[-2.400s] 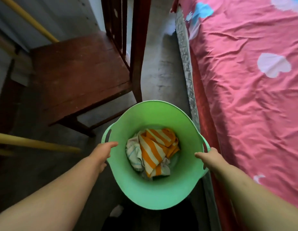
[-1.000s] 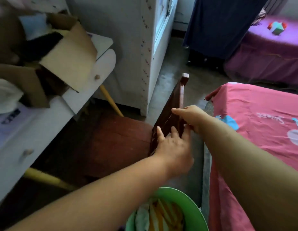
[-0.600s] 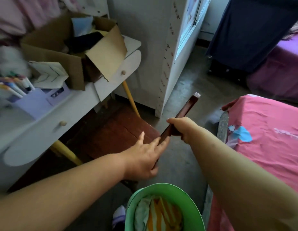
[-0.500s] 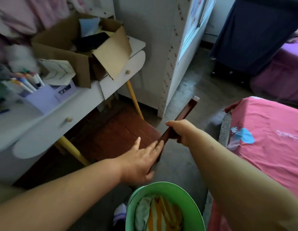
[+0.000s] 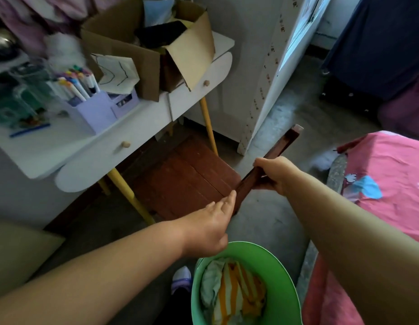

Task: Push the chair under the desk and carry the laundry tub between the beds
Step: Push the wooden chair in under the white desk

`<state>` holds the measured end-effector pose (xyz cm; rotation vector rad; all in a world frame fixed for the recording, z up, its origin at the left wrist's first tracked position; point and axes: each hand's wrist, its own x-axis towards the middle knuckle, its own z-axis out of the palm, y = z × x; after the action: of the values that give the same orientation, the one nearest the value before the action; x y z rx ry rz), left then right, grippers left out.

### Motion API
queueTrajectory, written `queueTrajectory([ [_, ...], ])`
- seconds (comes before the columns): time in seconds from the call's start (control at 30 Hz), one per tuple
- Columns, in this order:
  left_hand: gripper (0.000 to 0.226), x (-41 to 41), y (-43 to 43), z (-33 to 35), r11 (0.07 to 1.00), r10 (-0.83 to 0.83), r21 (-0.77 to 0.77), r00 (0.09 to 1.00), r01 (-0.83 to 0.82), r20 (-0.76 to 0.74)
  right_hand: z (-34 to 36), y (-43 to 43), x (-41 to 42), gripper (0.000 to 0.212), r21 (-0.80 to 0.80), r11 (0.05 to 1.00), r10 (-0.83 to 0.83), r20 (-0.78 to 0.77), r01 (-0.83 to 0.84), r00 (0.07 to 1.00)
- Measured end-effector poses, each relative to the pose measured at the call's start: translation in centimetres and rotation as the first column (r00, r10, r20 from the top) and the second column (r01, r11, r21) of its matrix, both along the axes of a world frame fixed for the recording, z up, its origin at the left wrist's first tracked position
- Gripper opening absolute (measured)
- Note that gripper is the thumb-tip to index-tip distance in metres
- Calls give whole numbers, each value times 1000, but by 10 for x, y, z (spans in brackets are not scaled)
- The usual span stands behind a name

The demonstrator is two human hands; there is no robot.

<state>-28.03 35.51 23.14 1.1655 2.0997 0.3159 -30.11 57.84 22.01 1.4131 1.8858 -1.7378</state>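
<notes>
right hand [image 5: 275, 174] grips the chair [image 5: 187, 177] back, left hand [image 5: 209, 227] flat, fingers spread, against it.

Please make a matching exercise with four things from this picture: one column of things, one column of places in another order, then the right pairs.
Things
1. brown cardboard box
2. dark wooden chair
3. green plastic laundry tub
4. striped orange and white cloth

Places
A. inside the tub
B. on the white desk
C. on the floor beside the pink bed
D. seat partly under the desk

Pairs: 1-B, 2-D, 3-C, 4-A
</notes>
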Motion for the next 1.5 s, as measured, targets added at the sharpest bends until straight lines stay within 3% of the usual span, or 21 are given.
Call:
queueTrajectory([
  [0.43, 88, -20, 51, -4, 979, 163, 119, 985, -168, 51, 7, 35, -44, 31, 60, 995, 86, -99, -80, 991],
  [0.77, 91, -83, 79, 18, 996, -86, -34, 996, 86, -21, -1, 63, -68, 32, -13, 994, -111, -153, 110, 982],
  [0.9, 89, -113, 64, 28, 987, -140, -89, 988, 134, -67, -1, 46, -85, 34, -37, 986, -166, -107, 162, 980],
  [0.97, 88, -120, 52, 31, 986, -126, -114, 991, 120, -45, -5, 36, -88, 41, 37, 992, -119, -84, 123, 989],
  [1.0, 89, -122, 45, 32, 988, -109, -117, 994, 104, -31, -8, 32, -87, 53, 156, 986, -54, -71, 64, 996],
  [1.07, 89, -124, 32, 30, 991, -83, -105, 997, 83, 8, -9, 25, -75, 85, 451, 888, 114, -19, -93, 993],
  [1.13, 90, -125, 19, 26, 992, -66, -102, 997, 69, 30, -6, 20, -56, 96, 640, 732, 333, -38, -233, 942],
  [1.17, 91, -125, 13, 24, 993, -63, -101, 997, 67, 35, -6, 20, -46, 98, 707, 616, 497, -5, -349, 868],
  [1.23, 93, -125, 4, 21, 992, -61, -105, 997, 65, 41, -4, 23, -35, 102, 751, 251, 754, 245, -611, 610],
  [1.27, 93, -124, 0, 20, 991, -60, -116, 997, 65, 48, -2, 26, -36, 100, 734, 93, 796, 352, -673, 493],
  [1.33, 95, -121, -11, 19, 989, -50, -139, 997, 57, 51, 6, 26, -48, 79, 713, -131, 796, 490, -689, 356],
  [1.43, 96, -113, -31, 16, 981, -43, -187, 998, 50, 41, 11, 8, -68, 41, 682, -249, 790, 554, -688, 263],
  [1.5, 95, -107, -45, 15, 979, -9, -203, 997, 23, 70, 3, -4, -68, 32, 694, -289, 791, 561, -660, 244],
])
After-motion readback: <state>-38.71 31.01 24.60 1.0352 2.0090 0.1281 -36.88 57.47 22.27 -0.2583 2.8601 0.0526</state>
